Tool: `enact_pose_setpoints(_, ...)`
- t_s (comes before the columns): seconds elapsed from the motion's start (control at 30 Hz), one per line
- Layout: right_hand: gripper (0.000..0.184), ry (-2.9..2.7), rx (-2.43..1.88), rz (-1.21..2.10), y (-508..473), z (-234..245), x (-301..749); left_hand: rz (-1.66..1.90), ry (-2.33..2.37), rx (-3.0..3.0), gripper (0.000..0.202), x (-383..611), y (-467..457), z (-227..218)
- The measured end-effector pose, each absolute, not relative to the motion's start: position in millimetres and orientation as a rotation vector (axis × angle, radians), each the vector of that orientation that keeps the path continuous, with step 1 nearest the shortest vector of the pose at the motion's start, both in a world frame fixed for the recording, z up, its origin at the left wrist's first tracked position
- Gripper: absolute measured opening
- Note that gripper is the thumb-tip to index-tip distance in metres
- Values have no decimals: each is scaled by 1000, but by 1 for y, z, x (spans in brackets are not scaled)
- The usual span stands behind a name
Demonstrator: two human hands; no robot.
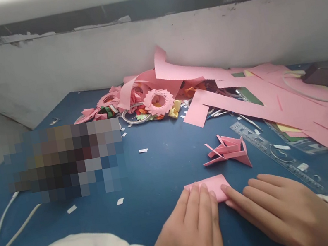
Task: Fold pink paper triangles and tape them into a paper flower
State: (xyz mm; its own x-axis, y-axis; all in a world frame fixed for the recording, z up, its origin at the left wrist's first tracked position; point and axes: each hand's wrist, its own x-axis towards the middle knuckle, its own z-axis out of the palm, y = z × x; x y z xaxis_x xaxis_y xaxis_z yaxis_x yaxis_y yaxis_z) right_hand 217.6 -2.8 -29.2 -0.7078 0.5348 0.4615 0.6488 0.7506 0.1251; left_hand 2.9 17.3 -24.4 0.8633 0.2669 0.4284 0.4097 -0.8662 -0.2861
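A small folded piece of pink paper (216, 182) lies on the blue table right before me. My left hand (190, 230) has its fingers close together, with the tips pressing on the paper's near left part; its thumb is out of sight. At the right edge, my right hand (285, 207) pinches the paper's corner between index finger and thumb, the other fingers loosely bent. Just beyond the paper sits a small cluster of folded pink paper pieces (229, 149), touched by neither hand.
A clear plastic ruler (276, 154) lies to the right. Large pink paper sheets (292, 97) cover the back right. Folded paper flowers (159, 102) and a white ring (136, 117) are piled against the wall. White cables (12, 238) and a blurred patch are at left; paper scraps (143, 150) dot the table.
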Motion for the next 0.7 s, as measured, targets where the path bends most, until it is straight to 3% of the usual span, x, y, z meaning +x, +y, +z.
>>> enact_pose_setpoints(0.57,26,-2584,-932,-358,-4,-33,218,-606,-506,-2663,26,9,7,-38)
enact_pose_setpoints(0.7,26,-2587,-925,-344,-4,-34,219,-622,-576,-2671,42,10,4,-45)
